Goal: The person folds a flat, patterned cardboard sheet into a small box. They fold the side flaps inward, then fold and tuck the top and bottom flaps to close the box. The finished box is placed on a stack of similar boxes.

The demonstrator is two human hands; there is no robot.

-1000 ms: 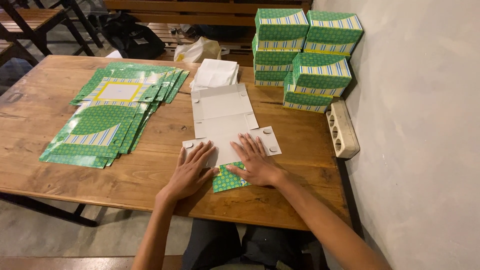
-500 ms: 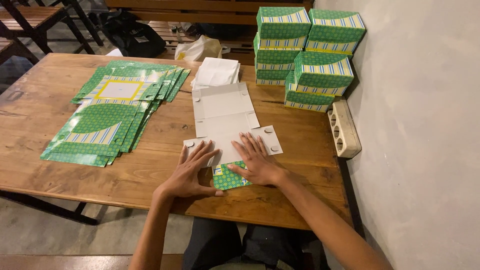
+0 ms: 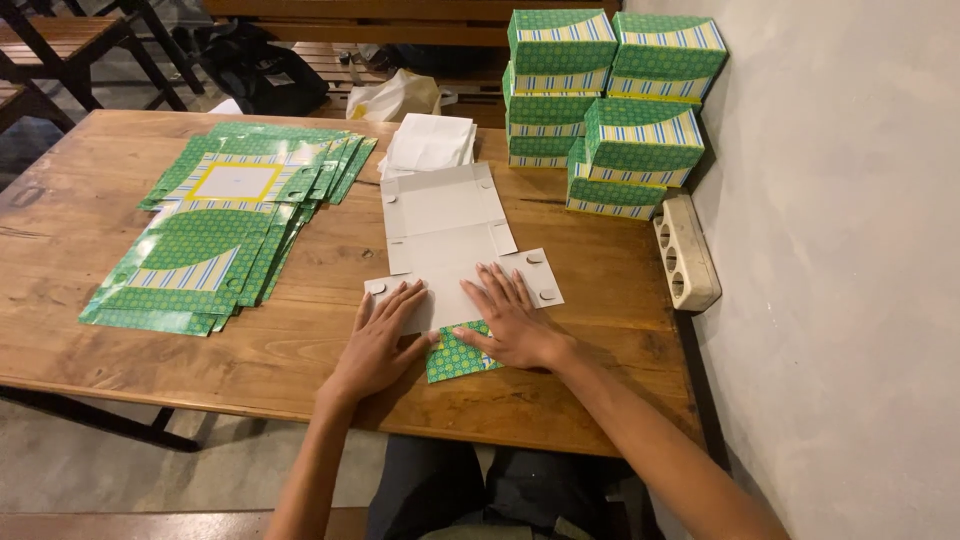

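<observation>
1. Wooden planks are making up the table (image 3: 120, 345), which is taking up most of the view and running from the near edge to the far benches.
2. Green patterned boxes (image 3: 612, 105), already folded up, are standing stacked at the far right corner against the grey wall.
3. Green flat box blanks (image 3: 225, 230) are lying fanned in a pile on the left half of the table, printed side up, well apart from the hands.
4. White and unfolded, the box blank (image 3: 445, 235) is lying printed side down in the middle of the table, stretching from the hands toward the far side, with its near green flap (image 3: 455, 355) turned up and showing its pattern between the wrists.
5. Just beyond it, a small stack of white paper (image 3: 430, 145) is sitting near the folded boxes.
6. At the right edge, a cream power strip (image 3: 685, 250) is lying along the wall.
7. The left hand (image 3: 385, 335) is pressing flat, fingers spread, on the near left part of the white blank, gripping nothing.
8. The right hand (image 3: 512, 318) is lying open and flat too, pressing on the blank just beside the left, its thumb touching the green flap.
</observation>
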